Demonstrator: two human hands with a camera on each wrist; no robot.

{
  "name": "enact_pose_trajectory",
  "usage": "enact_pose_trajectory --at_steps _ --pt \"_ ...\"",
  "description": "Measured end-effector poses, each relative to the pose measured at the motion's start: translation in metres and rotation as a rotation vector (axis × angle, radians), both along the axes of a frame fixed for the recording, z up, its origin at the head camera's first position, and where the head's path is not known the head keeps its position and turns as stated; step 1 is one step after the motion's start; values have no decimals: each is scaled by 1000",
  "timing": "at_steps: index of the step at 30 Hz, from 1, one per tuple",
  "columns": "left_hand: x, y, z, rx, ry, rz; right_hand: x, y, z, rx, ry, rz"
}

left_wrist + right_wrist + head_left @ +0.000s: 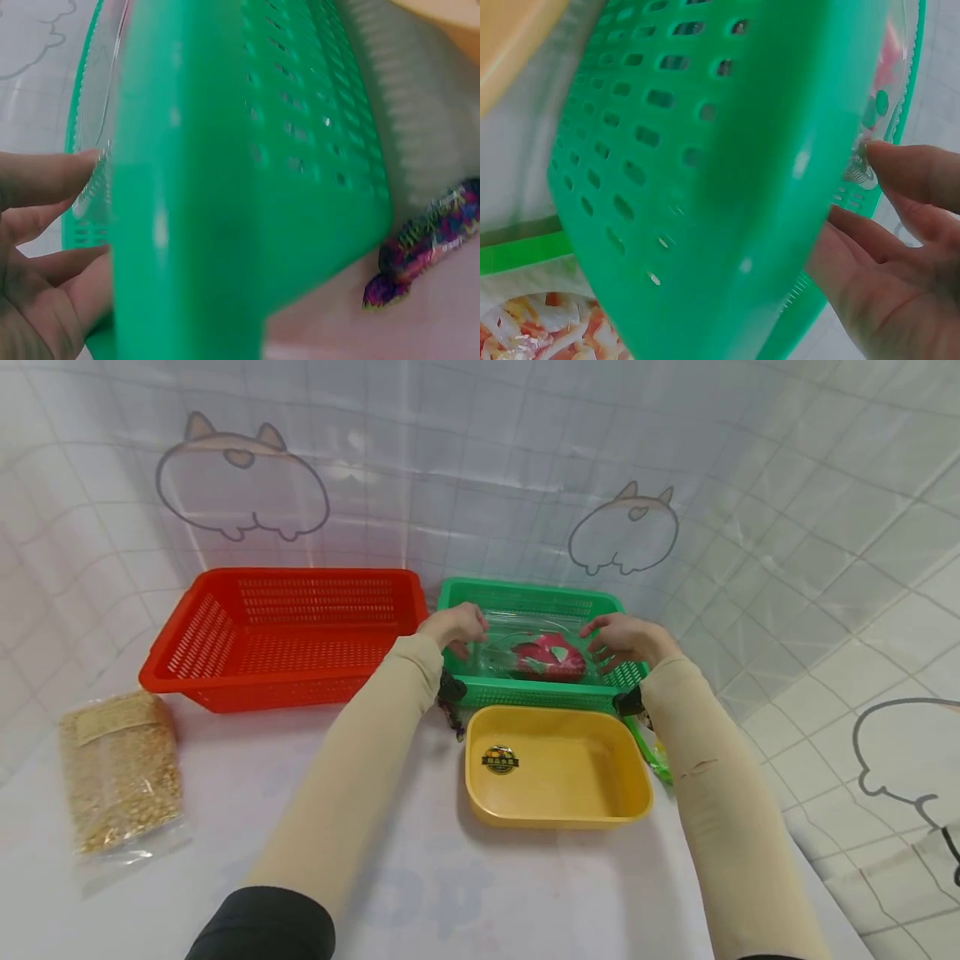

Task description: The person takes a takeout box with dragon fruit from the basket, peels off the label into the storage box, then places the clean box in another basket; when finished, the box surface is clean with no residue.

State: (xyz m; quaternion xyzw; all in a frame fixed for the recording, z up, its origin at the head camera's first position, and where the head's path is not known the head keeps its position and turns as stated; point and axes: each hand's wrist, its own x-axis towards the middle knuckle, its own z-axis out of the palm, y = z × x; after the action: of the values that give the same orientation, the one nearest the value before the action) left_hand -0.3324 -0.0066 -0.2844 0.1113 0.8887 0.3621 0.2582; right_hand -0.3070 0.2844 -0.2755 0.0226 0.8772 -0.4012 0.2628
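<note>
A clear plastic clamshell box (495, 653) with something pink-red inside lies in the green basket (536, 693). My left hand (459, 625) reaches over the basket's left end, its fingertips right at the box's ribbed edge in the left wrist view. Over at the opposite end, my right hand (626, 639) has its fingers spread and loosely bent. The right wrist view puts a fingertip against the box's corner (861, 171). Neither hand is wrapped round the box. The basket's rim hides part of both hands in the wrist views.
Left of the green basket stands a red basket (300, 687). A yellow tub (558, 777) sits in front, with a wrapped candy (431, 236) nearby. At far left lies a bag of grains (123, 768); a green-edged packet (555, 322) lies right of the tub.
</note>
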Motion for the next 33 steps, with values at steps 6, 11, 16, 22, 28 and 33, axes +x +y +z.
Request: enact_pose_trajectory --at_steps 6,11,16,22,28,33 --pt "3 -2 2 9 -16 -14 0 2 -2 7 -8 -3" --pt "5 -3 2 30 -48 -33 2 4 -2 11 -13 17" --pt "7 -6 5 43 -89 -67 6 6 4 24 -29 70" --pt "7 -8 16 -28 -24 -114 11 7 18 109 -24 136" --pt "11 -9 24 -47 51 -104 16 5 29 182 12 169" --pt "21 -17 22 -84 225 -107 20 1 29 206 83 207"
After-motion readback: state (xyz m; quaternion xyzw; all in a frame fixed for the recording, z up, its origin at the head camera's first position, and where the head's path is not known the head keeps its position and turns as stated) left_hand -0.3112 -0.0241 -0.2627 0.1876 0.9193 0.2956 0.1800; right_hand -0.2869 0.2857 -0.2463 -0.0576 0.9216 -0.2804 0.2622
